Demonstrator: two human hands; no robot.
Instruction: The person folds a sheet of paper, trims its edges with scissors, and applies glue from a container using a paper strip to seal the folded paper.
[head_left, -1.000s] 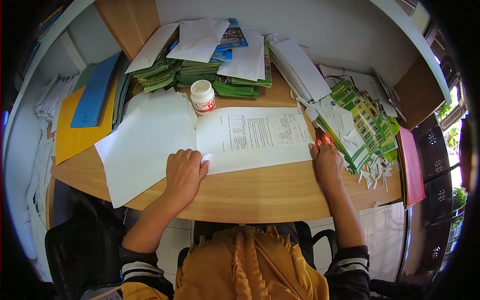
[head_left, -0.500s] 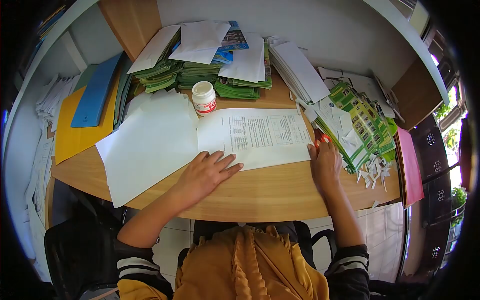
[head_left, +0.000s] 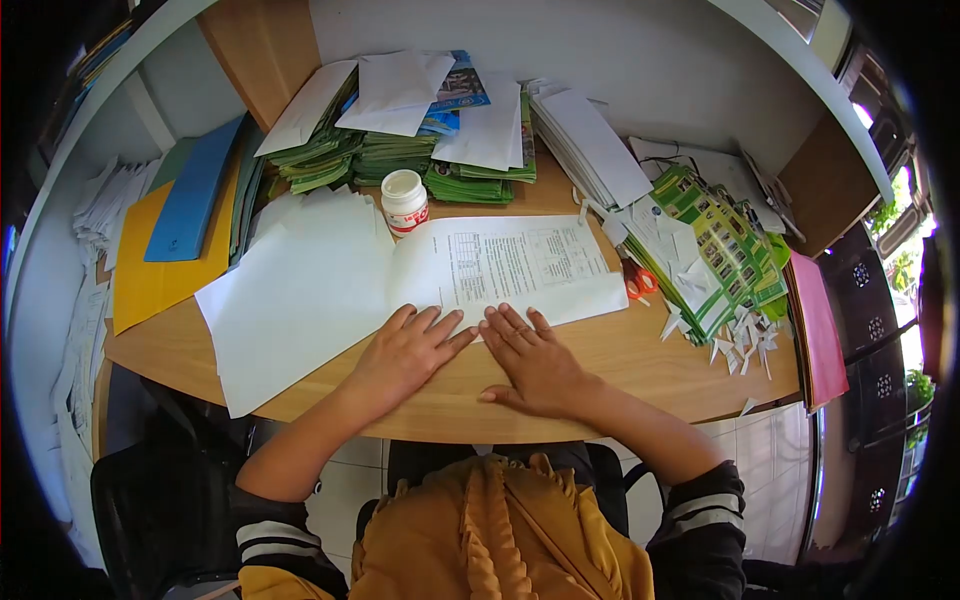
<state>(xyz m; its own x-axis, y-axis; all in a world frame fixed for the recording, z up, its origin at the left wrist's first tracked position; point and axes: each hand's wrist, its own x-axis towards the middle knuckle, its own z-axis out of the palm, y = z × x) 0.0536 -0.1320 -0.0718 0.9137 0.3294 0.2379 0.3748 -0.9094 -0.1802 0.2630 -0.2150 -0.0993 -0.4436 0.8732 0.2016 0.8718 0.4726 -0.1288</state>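
Observation:
A white printed sheet lies sideways on the wooden desk before me. My left hand rests with its fingers spread on the near left edge of the paper. Close beside it, my right hand lies flat, fingertips on the sheet's lower edge and palm over the desk. Neither hand holds anything. Red-handled scissors lie at the right end of the sheet, their blades hidden. Behind the paper stands an open white jar with a red label. Large blank white sheets spread out to the left.
Stacks of green booklets topped with white papers line the back. At right sit green printed sheets, paper scraps and a pink folder. A blue folder rests on a yellow envelope at left.
My right hand has moved left from the scissors to the sheet's near edge, beside my left hand. The scissors now lie free. My left hand has barely moved.

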